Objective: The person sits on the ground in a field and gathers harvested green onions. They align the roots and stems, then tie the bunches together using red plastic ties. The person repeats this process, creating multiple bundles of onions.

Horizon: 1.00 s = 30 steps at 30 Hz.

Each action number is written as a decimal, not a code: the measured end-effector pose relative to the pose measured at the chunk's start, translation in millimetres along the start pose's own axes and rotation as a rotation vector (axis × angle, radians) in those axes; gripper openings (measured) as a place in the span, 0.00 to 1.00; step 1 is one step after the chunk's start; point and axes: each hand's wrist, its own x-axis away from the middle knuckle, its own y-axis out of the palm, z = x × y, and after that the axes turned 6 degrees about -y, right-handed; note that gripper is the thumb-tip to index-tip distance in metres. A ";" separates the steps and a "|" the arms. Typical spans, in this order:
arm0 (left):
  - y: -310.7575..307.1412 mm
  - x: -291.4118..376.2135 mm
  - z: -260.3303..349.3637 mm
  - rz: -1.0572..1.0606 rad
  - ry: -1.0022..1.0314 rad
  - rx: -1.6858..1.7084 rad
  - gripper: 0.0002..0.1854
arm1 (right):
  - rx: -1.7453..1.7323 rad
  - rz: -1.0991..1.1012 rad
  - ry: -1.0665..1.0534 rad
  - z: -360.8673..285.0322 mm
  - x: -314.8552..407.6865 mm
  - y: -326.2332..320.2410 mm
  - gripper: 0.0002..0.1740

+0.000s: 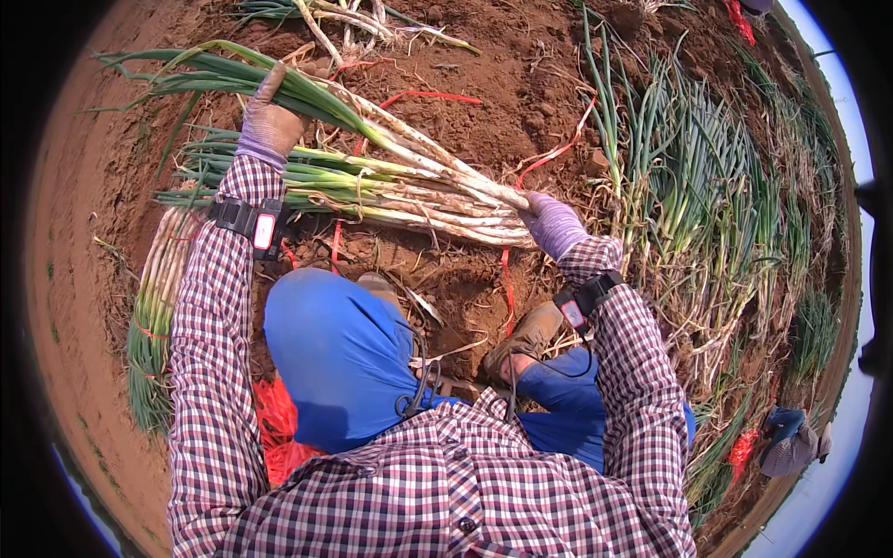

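Observation:
My left hand [275,125], in a soiled glove, grips the green leaves of a few long green onions [411,150]. At their white root ends, my right hand [554,223] in a purple glove has its fingers closed around the stalks. Directly beneath lies a row of more green onions [391,192], leaves to the left and roots to the right. Strips of red plastic twine [506,286] pass under this row and stick out on both sides. My right fingertips are partly hidden behind the stalks.
A tied onion bundle [157,300] lies at the left by my sleeve. Red twine [275,425] is heaped beside my knee. Many loose onions [691,167] spread across the soil at right. Other onions [349,24] lie at the top. Another person [792,443] is at the far right.

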 end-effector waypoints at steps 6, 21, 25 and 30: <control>-79.6 51.1 -37.3 0.534 -0.349 -0.046 0.39 | 0.213 -0.156 0.069 27.6 -64.1 47.2 0.12; -62.6 -39.0 -195.3 -0.419 -0.252 -2.458 0.39 | 0.379 -0.330 0.118 44.1 -84.3 72.7 0.15; -68.8 -51.5 -196.3 -0.411 -0.237 -2.374 0.26 | 0.308 -0.040 -0.101 44.2 -85.8 81.7 0.19; -64.1 -53.3 -199.0 -0.357 -0.183 -2.419 0.25 | 0.412 -0.073 -0.242 49.3 -92.4 90.1 0.23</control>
